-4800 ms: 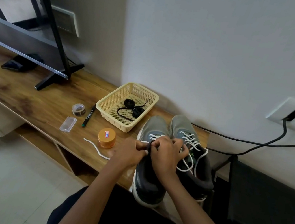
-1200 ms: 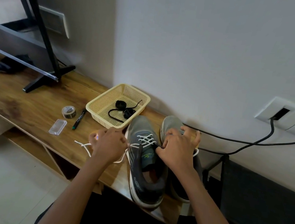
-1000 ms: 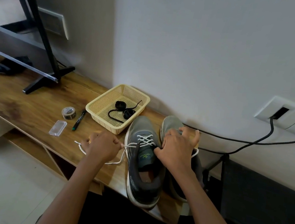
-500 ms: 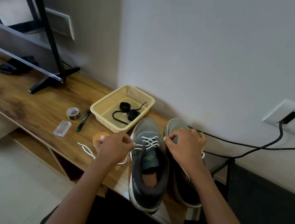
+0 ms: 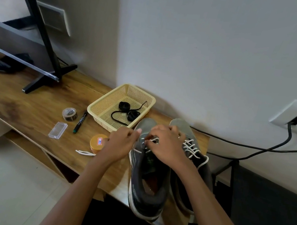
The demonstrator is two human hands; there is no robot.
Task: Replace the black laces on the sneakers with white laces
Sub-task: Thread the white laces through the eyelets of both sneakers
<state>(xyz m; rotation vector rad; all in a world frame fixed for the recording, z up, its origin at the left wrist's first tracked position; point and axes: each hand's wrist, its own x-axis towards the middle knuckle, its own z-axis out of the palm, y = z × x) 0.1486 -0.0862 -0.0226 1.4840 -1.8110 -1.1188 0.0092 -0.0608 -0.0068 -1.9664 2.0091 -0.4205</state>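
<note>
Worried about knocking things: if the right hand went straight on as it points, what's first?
The right hand would probably reach the yellow basket, just beyond the left sneaker's toe; depth unclear.

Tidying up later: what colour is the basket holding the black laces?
Pale yellow basket, head view.

White lace (image 5: pixel 137 151) mostly beneath left hand (image 5: pixel 120 142), right hand (image 5: pixel 166 146)
</note>
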